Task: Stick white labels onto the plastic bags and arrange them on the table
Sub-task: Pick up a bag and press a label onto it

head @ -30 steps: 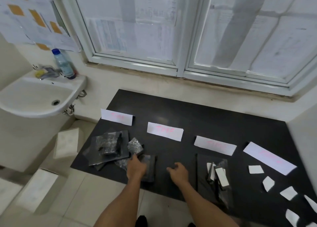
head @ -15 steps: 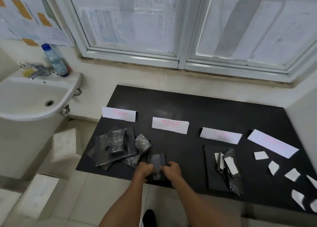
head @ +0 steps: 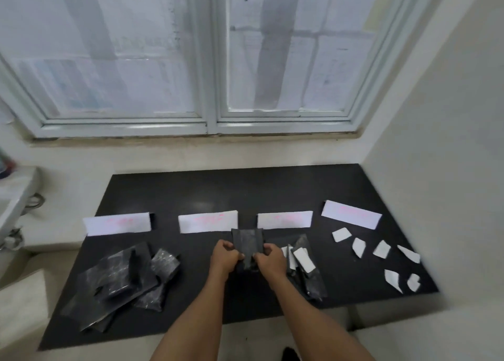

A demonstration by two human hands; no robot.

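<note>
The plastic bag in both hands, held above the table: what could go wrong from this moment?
1. The plastic bag is pinched only along its lower edge by the left hand and right hand; being slick, it may slip.
2. The loose white labels lie unweighted at the right; a sweeping arm may scatter them.
3. The labelled bags sit right beside the right hand and may get knocked out of place.

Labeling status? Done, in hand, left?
Done: a few bags with white labels lie stacked right of centre. In hand: left hand and right hand hold one bag, no label visible on it. Left: the unlabeled pile at left, and six loose labels on the table.
</note>
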